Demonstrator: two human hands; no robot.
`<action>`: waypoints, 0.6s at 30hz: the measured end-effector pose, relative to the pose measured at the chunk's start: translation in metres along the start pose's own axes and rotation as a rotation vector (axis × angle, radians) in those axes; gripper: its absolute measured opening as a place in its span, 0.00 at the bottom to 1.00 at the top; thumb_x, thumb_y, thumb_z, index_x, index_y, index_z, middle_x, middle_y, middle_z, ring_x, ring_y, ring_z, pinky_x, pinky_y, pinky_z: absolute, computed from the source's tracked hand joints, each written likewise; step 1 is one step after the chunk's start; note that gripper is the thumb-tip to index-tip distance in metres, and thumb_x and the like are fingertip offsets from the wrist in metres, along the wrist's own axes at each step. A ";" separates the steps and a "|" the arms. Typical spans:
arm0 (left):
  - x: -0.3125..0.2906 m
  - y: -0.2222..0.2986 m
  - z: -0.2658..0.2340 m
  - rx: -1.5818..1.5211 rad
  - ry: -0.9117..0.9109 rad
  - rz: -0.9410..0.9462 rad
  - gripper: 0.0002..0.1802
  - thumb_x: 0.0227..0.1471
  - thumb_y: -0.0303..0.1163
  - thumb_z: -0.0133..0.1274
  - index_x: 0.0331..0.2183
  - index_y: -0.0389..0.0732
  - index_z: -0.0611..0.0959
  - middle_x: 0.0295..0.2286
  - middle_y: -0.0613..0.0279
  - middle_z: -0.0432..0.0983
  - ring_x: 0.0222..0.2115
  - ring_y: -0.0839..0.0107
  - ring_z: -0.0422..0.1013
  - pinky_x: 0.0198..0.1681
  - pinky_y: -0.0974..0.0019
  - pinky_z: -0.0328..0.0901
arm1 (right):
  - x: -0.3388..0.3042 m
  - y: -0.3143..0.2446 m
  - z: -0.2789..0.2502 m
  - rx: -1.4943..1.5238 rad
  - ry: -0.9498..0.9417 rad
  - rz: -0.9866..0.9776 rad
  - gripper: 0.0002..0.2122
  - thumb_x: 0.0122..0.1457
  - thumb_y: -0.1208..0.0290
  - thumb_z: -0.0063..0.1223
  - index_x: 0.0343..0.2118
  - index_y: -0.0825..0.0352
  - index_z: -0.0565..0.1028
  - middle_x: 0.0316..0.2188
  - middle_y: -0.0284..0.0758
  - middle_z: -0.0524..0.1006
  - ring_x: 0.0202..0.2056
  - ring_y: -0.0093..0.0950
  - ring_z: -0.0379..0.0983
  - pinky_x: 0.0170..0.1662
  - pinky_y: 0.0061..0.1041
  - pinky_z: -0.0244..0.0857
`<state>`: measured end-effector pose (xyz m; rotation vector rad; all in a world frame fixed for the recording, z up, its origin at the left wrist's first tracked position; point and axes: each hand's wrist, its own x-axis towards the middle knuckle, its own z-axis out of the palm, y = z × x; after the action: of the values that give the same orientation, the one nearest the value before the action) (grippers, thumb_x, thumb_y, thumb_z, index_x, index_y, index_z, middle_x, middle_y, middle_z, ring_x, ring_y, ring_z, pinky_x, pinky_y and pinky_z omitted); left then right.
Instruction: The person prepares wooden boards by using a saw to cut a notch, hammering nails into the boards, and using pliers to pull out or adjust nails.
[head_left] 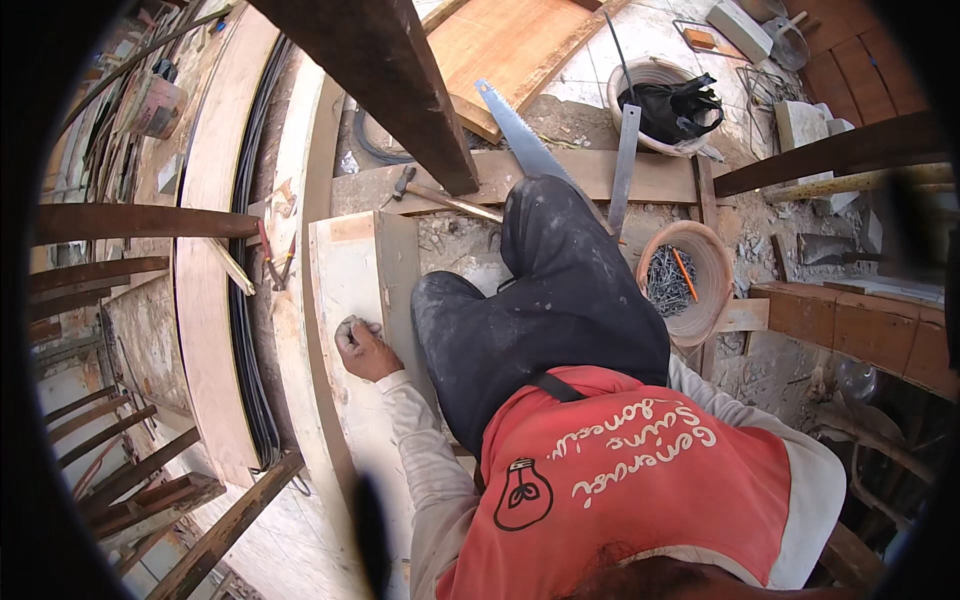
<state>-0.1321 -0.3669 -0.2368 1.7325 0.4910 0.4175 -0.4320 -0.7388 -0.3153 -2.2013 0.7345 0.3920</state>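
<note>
My left hand [366,349] is closed in a fist and rests on top of a pale wooden box-like beam [345,270]. Whether anything small is inside its fingers I cannot make out. My right hand does not show; only the sleeve of that arm appears beside my body. Past the beam's far end lies a hammer [405,182]. Leaning by my knee is a handsaw [520,130], teeth along one edge, and to its right a metal ruler [625,165]. A clay-coloured bowl [713,285] on my right holds nails [668,285] and an orange pencil [685,272].
Red-handled pliers [268,255] lie left of the beam, near long planks [215,250] and black cable [245,300]. A dark post [390,90] slants across the upper middle. Another bowl [625,90] with a black plastic bag [680,110] stands far right. Bricks [840,325] line the right side.
</note>
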 end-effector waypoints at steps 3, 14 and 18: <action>0.003 -0.013 -0.006 -0.091 0.003 -0.040 0.05 0.56 0.24 0.47 0.34 0.32 0.76 0.26 0.61 0.74 0.23 0.76 0.68 0.29 0.72 0.65 | -0.006 0.001 -0.019 0.035 -0.007 0.019 0.17 0.59 0.65 0.50 0.49 0.68 0.72 0.44 0.45 0.73 0.49 0.44 0.71 0.52 0.38 0.65; 0.004 -0.007 -0.010 -0.289 0.032 -0.076 0.09 0.58 0.28 0.50 0.39 0.33 0.79 0.29 0.60 0.80 0.22 0.78 0.72 0.25 0.75 0.65 | 0.032 -0.088 -0.100 0.044 0.208 -0.278 0.14 0.61 0.73 0.48 0.49 0.68 0.73 0.46 0.45 0.74 0.49 0.42 0.72 0.52 0.34 0.65; 0.005 -0.017 -0.009 -0.296 0.001 -0.076 0.10 0.58 0.26 0.49 0.40 0.32 0.79 0.30 0.59 0.79 0.21 0.78 0.72 0.25 0.74 0.65 | 0.055 -0.175 -0.117 -0.252 0.293 -0.533 0.13 0.61 0.75 0.49 0.48 0.69 0.74 0.44 0.45 0.74 0.47 0.42 0.73 0.52 0.34 0.65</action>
<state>-0.1340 -0.3533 -0.2514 1.4240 0.4689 0.4152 -0.2756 -0.7529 -0.1650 -2.6129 0.2255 -0.1183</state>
